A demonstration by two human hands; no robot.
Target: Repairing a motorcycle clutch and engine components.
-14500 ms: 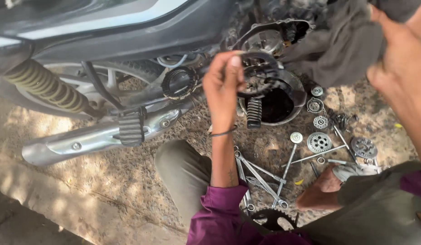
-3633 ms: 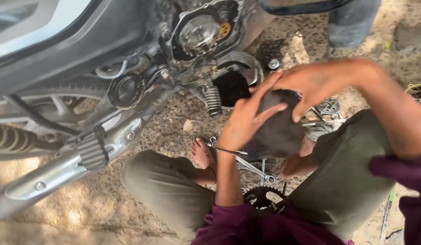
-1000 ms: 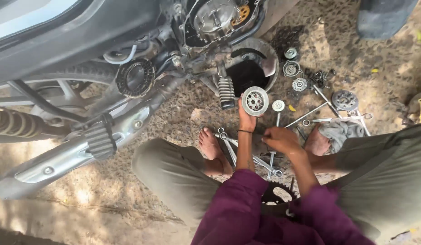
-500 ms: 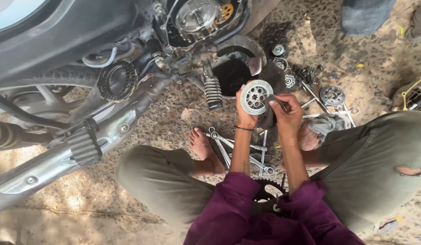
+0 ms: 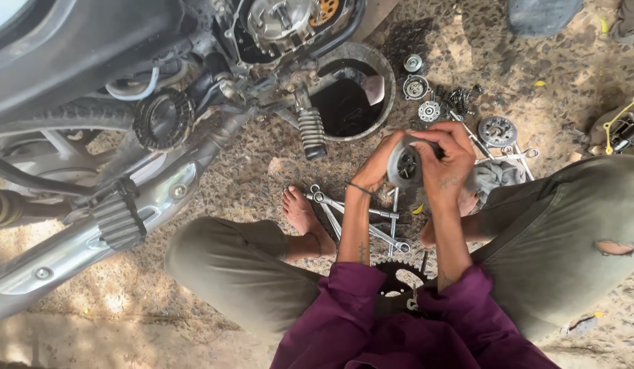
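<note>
I squat beside a motorcycle with its engine side cover off. Both hands hold a round metal clutch part (image 5: 404, 166) in front of me, above the ground. My left hand (image 5: 380, 162) grips its left edge. My right hand (image 5: 448, 158) wraps over its top and right side, fingers curled on it. The part is turned edge-on, its face partly hidden by my fingers. The open engine case (image 5: 284, 20) with a shiny round assembly is at the top, well above my hands.
A round pan of dark oil (image 5: 351, 92) sits under the engine. Several small clutch discs, springs and a plate (image 5: 497, 130) lie right of it. Spanners (image 5: 361, 212) lie by my bare foot (image 5: 305, 219). A sprocket (image 5: 399, 277) lies between my knees. Exhaust pipe (image 5: 78, 239) at left.
The clutch part was held face-up by my left hand with my right hand touching it; now it is tilted edge-on and my right hand covers it.
</note>
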